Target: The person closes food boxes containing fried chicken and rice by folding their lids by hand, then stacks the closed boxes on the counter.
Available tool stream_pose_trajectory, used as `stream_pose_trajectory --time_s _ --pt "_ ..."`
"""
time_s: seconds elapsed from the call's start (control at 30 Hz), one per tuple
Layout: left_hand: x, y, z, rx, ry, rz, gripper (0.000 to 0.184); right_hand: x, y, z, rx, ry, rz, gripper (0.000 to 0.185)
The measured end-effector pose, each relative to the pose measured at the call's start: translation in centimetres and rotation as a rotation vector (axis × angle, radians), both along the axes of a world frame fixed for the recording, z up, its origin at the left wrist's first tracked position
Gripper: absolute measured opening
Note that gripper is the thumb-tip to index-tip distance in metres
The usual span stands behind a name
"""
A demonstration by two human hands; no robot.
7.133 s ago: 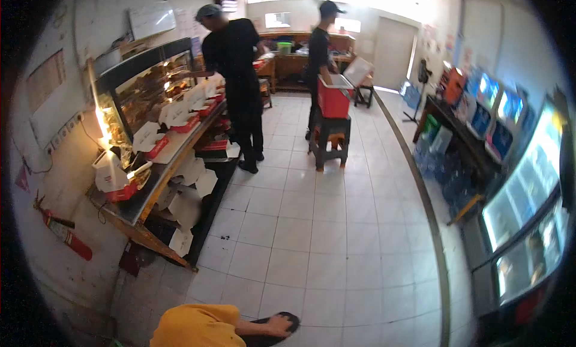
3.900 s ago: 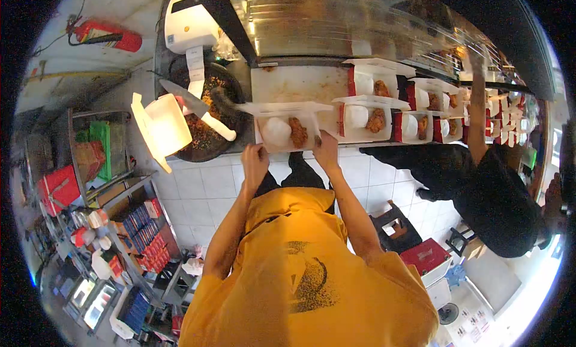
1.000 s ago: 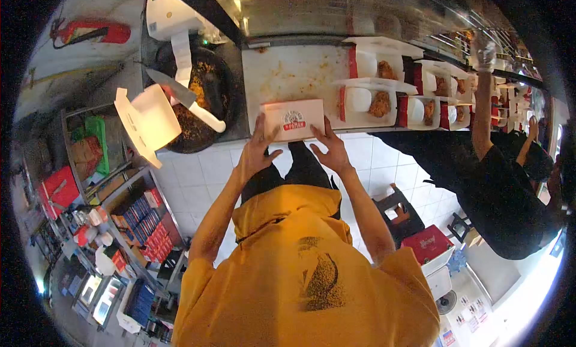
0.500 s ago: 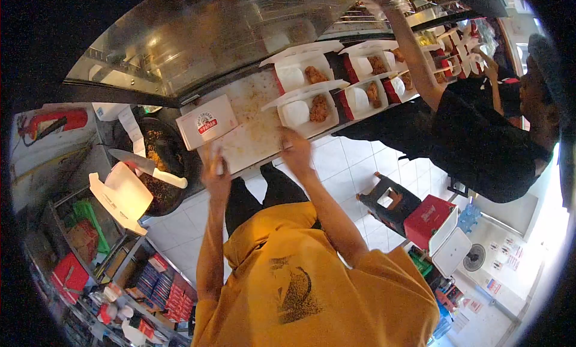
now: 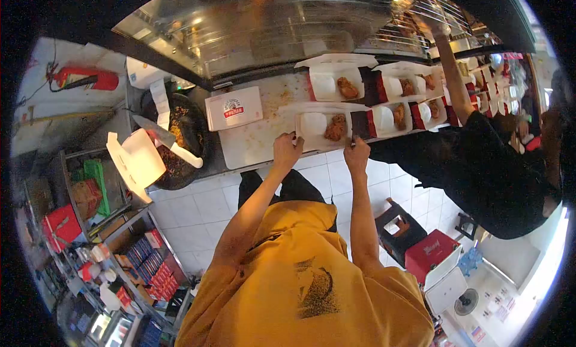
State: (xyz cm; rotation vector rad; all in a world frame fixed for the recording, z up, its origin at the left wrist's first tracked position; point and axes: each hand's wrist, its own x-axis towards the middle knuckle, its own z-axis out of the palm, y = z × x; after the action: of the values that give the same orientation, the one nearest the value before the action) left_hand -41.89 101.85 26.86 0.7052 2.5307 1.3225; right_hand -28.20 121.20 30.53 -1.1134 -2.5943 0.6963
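Note:
Right at the counter's near edge, an open takeaway box [image 5: 322,144] holds a white paper-wrapped bundle [image 5: 312,125] and a piece of fried chicken [image 5: 336,128]. My left hand [image 5: 288,151] is closed at its near left corner, thumb and fingers pinched together. At the near right corner my right hand [image 5: 357,155] is pinched in the same way. The fingertips are partly hidden against the cardboard. To the left lies a closed white box [image 5: 234,108] with a printed chicken logo. Behind the open box stands another one [image 5: 354,77] with chicken in it.
More filled open boxes [image 5: 388,120] line the counter [image 5: 240,152] to the right, where a person in black [image 5: 474,167] reaches across. On the left are a large dark mortar [image 5: 201,149], a knife [image 5: 186,155] and an open empty box [image 5: 135,164]. A glass cabinet [image 5: 270,29] stands behind.
Both hands have moved right, from the bare counter by the closed box to the near corners of the open box. My view has shifted, and the other person's arm is still extended.

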Motion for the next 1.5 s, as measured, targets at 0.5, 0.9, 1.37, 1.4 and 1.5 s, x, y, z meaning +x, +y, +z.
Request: stream_pose_trajectory --time_s 0.5,0.9,1.37,1.4,1.5 --pt "0.0 -17.2 1.5 -0.253 -0.131 0.179 0.025 -4.2 -10.0 -4.9 -0.188 0.242 0.392 0.015" --pt "-5.7 -19.0 4.5 -0.210 0.243 0.176 0.024 -10.5 -2.3 0.3 0.061 0.128 0.804 0.036" --pt "-0.5 -14.3 -0.2 0.150 -0.225 0.607 0.022 -6.6 -9.2 -3.7 -0.396 0.274 0.303 0.043" --pt "-0.5 -14.6 -0.3 0.171 -0.235 0.569 0.023 -6.6 -9.0 -3.4 -0.384 0.267 0.348 0.043" --pt "-0.4 -16.2 -1.4 0.343 -0.392 0.520 0.025 -6.7 -7.9 -1.8 -0.438 0.128 0.446 0.045"
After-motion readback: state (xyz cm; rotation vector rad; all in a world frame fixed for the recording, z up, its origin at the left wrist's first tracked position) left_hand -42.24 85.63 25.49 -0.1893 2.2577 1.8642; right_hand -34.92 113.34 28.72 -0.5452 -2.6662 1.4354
